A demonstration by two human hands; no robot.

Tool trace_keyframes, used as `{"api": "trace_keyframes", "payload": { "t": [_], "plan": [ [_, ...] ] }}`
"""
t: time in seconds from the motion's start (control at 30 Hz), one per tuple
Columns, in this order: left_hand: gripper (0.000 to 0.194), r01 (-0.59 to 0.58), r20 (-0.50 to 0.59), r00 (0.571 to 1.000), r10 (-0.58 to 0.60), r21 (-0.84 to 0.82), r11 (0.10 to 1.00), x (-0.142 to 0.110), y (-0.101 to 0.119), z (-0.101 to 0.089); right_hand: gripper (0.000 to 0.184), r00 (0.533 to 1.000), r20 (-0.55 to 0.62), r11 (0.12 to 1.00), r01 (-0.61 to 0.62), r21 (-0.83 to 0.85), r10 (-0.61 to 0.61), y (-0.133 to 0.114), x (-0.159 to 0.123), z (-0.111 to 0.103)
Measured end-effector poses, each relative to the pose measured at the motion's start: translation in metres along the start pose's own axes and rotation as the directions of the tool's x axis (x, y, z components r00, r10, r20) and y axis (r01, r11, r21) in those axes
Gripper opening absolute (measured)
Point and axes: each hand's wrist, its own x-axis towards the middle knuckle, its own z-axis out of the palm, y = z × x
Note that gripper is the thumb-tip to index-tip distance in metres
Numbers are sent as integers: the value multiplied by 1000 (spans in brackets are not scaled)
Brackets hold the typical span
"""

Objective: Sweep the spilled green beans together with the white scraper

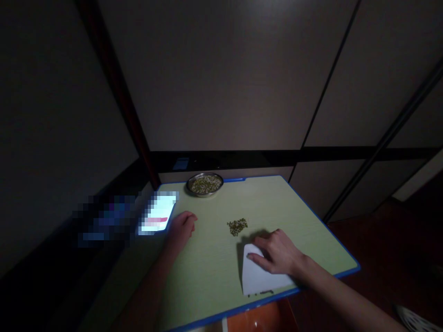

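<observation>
My right hand (278,251) grips a white card-like sheet (263,281), thumb on its near face and fingers at its upper edge. The sheet stands tilted near the table's front edge. Just beyond it lies a small loose pile of greenish seeds or beans (237,226). On the left side of the table rests my left hand (183,225), its fingers curled together; whatever they hold, if anything, is hidden. Farther back, a round metal bowl (205,185) contains many more of the greenish seeds.
The pale green table (277,203) has a blue rim. A lit screen (158,214) lies beside my left hand. Dark marks show by the front edge below the sheet. Cabinet panels (224,83) rise behind the table, and an orange surface (256,318) shows beneath its front edge.
</observation>
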Motion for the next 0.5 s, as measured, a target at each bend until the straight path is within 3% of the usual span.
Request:
{"api": "trace_keyframes", "payload": {
  "t": [0.5],
  "plan": [
    [19,-8,21,1000,8,1,1000,7,-12,0,44,998,-18,998,54,25,-54,-7,0,2]
  ]
}}
